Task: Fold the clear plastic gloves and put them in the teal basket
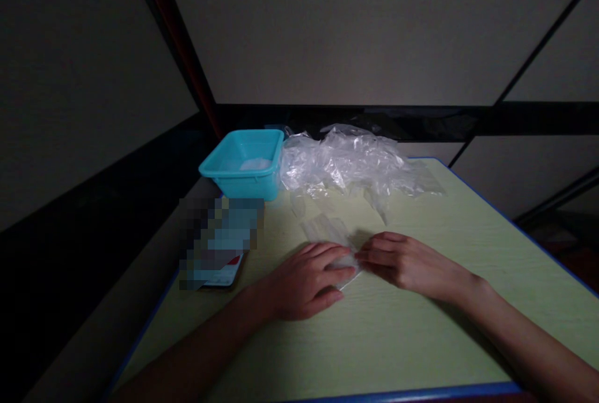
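A clear plastic glove (pixel 327 231) lies flat on the pale green table (pixel 412 328) just beyond my hands. My left hand (pixel 306 281) rests palm down on its near end, fingers stretched out and pressing it to the table. Coming in from the right, my right hand (pixel 405 261) lies with its fingers straight and held together, the tips touching the same near end of the glove beside my left fingertips. Neither hand lifts anything.
A heap of clear plastic gloves (pixel 346 163) lies at the back of the table. A turquoise plastic tub (pixel 246 166) stands at the back left with something pale inside. A blurred flat item (pixel 219 244) lies near the left edge. Dark rails run behind the table.
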`<action>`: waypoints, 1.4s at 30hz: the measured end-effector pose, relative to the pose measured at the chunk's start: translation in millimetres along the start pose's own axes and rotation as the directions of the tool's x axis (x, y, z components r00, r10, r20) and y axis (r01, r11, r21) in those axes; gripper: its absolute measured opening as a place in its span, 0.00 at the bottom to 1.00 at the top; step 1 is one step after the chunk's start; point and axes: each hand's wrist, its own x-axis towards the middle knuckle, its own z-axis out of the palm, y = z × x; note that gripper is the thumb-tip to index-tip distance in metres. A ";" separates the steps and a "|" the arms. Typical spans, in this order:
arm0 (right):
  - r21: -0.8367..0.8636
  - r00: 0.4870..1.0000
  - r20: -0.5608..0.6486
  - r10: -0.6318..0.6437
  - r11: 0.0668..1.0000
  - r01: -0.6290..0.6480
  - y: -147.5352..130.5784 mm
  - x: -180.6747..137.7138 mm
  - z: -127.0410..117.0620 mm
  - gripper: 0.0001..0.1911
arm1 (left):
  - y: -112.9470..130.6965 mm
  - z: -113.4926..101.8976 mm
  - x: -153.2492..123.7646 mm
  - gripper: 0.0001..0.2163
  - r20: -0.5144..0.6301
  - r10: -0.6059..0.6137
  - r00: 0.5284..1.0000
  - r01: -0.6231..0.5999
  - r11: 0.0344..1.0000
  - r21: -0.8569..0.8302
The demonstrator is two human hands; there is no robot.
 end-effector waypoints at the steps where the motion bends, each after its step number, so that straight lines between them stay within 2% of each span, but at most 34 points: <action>1: -0.004 1.000 -0.003 -0.004 1.000 0.004 -0.2 -0.3 1.2 0.08 | -0.2 0.1 0.0 0.18 -0.007 0.000 1.000 0.000 1.000 -0.001; 13: 0.085 0.993 -0.117 -0.003 0.996 0.013 2.3 1.6 8.5 0.11 | 1.5 -2.6 0.0 0.18 -0.010 -0.014 1.000 0.014 1.000 -0.005; 16: 0.112 0.992 -0.123 0.010 0.994 0.004 1.6 3.1 8.2 0.13 | 1.1 -2.8 -0.1 0.19 -0.051 -0.032 0.998 0.031 0.999 -0.027; 22: 0.165 0.997 -0.082 0.002 0.986 0.012 -0.6 3.2 9.2 0.14 | 0.0 0.1 -0.5 0.13 -0.199 -0.069 0.978 0.074 0.997 0.014; 28: 0.218 0.999 -0.054 -0.007 0.976 0.018 -4.1 4.3 4.5 0.13 | -0.2 1.7 -1.0 0.13 -0.259 -0.104 0.960 0.120 0.992 0.047; 35: 0.298 0.992 0.047 0.116 0.946 -0.125 -3.3 1.5 -0.5 0.10 | 0.0 -0.6 -3.0 0.14 -0.248 -0.086 0.965 0.110 0.990 0.085; 42: 0.466 0.947 0.094 0.308 0.827 -0.316 -0.2 2.4 -0.1 0.07 | 0.8 0.0 -2.4 0.14 -0.255 -0.048 0.966 0.083 0.988 0.129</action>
